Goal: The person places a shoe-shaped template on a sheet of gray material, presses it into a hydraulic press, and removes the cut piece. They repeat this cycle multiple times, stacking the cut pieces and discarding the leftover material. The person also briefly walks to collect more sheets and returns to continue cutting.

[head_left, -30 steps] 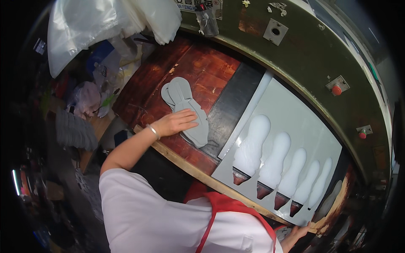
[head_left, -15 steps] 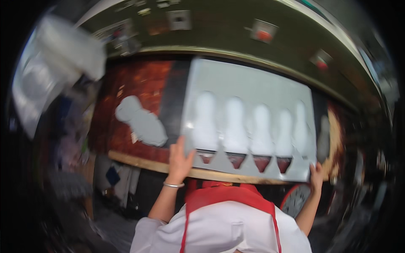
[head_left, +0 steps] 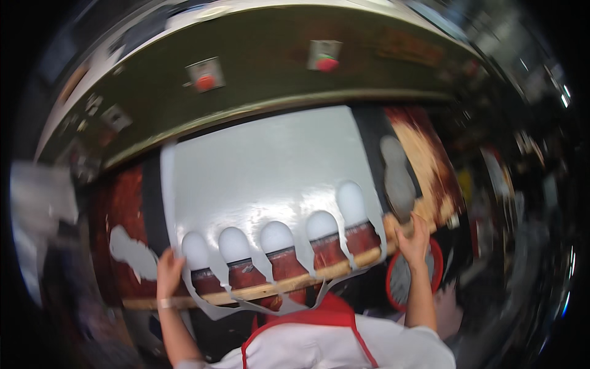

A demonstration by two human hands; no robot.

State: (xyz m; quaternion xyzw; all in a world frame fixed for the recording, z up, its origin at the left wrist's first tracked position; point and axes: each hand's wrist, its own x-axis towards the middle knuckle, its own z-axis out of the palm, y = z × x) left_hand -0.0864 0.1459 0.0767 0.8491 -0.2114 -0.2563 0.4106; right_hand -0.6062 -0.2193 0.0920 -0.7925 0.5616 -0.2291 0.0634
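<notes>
Closest, on the near side of the grey sheet (head_left: 264, 160): a white shirt (head_left: 295, 347), then a red apron (head_left: 313, 320). To the right of the sheet's near end, low down, a round, red-rimmed dial (head_left: 401, 281), partly behind the right forearm. Along the sheet's near end, thin joined strips sagging over the wooden front edge of the desk (head_left: 126, 209).

At the sheet's left edge, near its front, the left hand (head_left: 169, 273), with a pale band round the wrist; just beside its right edge, the right hand (head_left: 415, 240), thumb and fingers spread. Cannot tell, through the blur, whether either grip is clamped on the sheet.

Between the sheet's strips, five round-topped openings, white above and reddish desk below. Left of the sheet, grey sole-shaped pieces (head_left: 134, 253); right of it, another grey sole shape (head_left: 399, 175). Beyond its far edge, a dark green panel (head_left: 264, 55) with two red buttons (head_left: 204, 81).
</notes>
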